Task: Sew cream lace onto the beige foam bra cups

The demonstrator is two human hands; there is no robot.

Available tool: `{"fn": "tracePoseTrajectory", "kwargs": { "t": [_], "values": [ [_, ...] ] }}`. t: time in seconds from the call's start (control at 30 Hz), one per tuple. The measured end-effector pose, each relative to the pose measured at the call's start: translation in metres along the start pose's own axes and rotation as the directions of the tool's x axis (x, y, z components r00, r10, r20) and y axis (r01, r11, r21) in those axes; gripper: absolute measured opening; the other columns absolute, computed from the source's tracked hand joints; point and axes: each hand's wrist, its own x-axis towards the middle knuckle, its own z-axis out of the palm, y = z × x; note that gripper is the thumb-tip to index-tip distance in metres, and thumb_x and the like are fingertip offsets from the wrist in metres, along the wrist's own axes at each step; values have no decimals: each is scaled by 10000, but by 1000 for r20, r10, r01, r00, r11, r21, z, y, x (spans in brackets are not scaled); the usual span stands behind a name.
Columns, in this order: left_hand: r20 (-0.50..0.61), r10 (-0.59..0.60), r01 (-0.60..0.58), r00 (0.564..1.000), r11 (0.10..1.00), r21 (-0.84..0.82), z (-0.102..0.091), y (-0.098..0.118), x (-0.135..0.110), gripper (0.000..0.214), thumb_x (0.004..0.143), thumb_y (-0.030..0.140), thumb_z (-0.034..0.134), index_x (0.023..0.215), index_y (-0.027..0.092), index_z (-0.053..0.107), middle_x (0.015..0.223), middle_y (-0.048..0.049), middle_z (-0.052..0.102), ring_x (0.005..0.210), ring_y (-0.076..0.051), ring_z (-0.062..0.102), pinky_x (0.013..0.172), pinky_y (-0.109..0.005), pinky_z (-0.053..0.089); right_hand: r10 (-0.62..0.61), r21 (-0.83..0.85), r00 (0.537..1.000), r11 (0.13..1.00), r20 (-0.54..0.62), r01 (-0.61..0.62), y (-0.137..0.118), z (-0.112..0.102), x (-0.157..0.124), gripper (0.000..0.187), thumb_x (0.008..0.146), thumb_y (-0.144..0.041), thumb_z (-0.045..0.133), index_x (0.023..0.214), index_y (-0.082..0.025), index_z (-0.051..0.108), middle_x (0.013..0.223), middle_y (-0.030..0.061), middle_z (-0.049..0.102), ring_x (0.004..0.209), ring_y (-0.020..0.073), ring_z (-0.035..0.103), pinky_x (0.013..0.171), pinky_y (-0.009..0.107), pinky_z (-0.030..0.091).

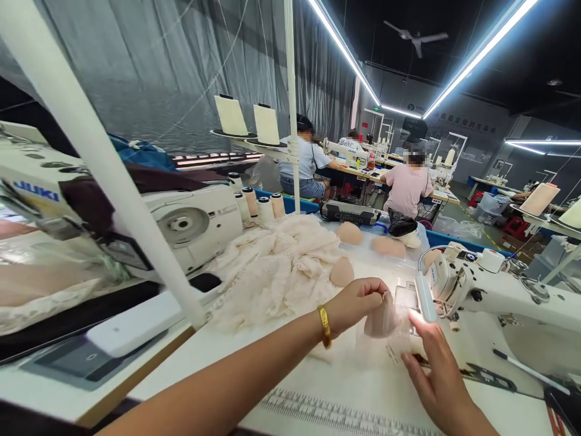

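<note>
My left hand [363,303], with a gold bracelet [324,326] at the wrist, is closed in a pinch on the upper edge of a beige bra cup [379,321]. Thin sheer fabric [399,338] spreads from the cup towards my right hand. My right hand [436,363] has thumb and forefinger apart at the fabric's right side; whether the fingertips press on it, I cannot tell. Just beyond the fingers is the lit needle area of a white sewing machine [494,287].
A heap of cream lace fabric [285,260] lies left of my hands, with beige cups [342,272] beside and behind it. Thread cones [265,211] stand behind. A white stand pole [113,169] crosses the left side. A ruler strip [340,418] runs along the front. Two people sit at machines farther back.
</note>
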Motion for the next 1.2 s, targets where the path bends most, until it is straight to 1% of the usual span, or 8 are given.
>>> {"fn": "tracePoseTrajectory", "kwargs": {
  "t": [0.1, 0.2, 0.33, 0.63, 0.77, 0.93, 1.03, 1.2],
  "values": [
    [61, -70, 77, 996, 991, -112, 8, -1, -14, 181, 618, 288, 613, 743, 158, 628, 688, 19, 547, 642, -121, 441, 595, -233, 344, 248, 190, 968, 952, -27, -239, -20, 12, 3, 530, 987, -389, 595, 1489, -290, 457, 1379, 127, 612, 1237, 312, 606, 966, 448, 563],
    [98, -116, 137, 988, 959, -249, 16, -8, -22, 242, 657, 362, 710, 731, 161, 598, 694, 21, 530, 662, -126, 459, 633, -246, 380, 420, 463, 906, 794, 50, -394, -23, 24, 3, 399, 961, -429, 629, 1313, -254, 567, 1129, 90, 686, 923, 236, 683, 770, 352, 591],
    [92, -136, 155, 986, 956, -251, 22, -23, -25, 407, 667, 487, 816, 761, 143, 620, 748, -1, 570, 716, -145, 510, 699, -273, 417, 510, 598, 851, 645, 126, -476, -22, 29, -3, 422, 916, -427, 690, 1271, -246, 552, 929, 25, 632, 797, 196, 625, 711, 314, 539],
    [-124, -92, 56, 988, 961, -270, 38, -42, -17, 353, 662, 455, 785, 677, 151, 605, 695, 14, 534, 709, -137, 450, 687, -250, 376, 611, 641, 787, 569, 91, -516, -29, 33, -14, 453, 883, -482, 720, 1224, -258, 522, 779, -49, 525, 687, 159, 537, 641, 265, 443],
    [-75, -124, 100, 989, 960, -263, 41, -50, -15, 465, 651, 569, 793, 696, 159, 580, 702, 17, 508, 681, -131, 417, 640, -238, 348, 577, 560, 815, 657, 58, -505, -20, 31, -20, 411, 947, -469, 650, 1267, -270, 488, 851, -17, 601, 729, 180, 589, 652, 286, 477],
    [-20, -130, 125, 991, 977, -170, 40, -57, -15, 538, 668, 664, 779, 699, 167, 577, 701, 23, 501, 672, -132, 397, 616, -236, 330, 248, 36, 930, 968, -270, -247, -20, 16, -24, 223, 993, -300, 577, 1213, -286, 610, 1228, 114, 593, 1118, 288, 580, 866, 431, 508],
    [12, -102, 102, 995, 986, -128, 41, -57, -18, 537, 708, 689, 749, 729, 165, 631, 723, 9, 549, 700, -151, 450, 644, -249, 373, 123, -97, 961, 984, -246, -151, -29, 9, -18, 145, 1007, -216, 540, 1099, -276, 634, 1015, 75, 617, 957, 252, 598, 828, 423, 470],
    [37, -73, 76, 997, 993, -90, 43, -55, -23, 547, 744, 694, 732, 791, 149, 718, 775, -24, 628, 761, -181, 514, 710, -271, 421, 154, -92, 969, 980, -195, -174, -33, 6, -5, 98, 1026, -213, 500, 1004, -253, 586, 931, 39, 619, 884, 223, 568, 786, 389, 419]
  ]
}}
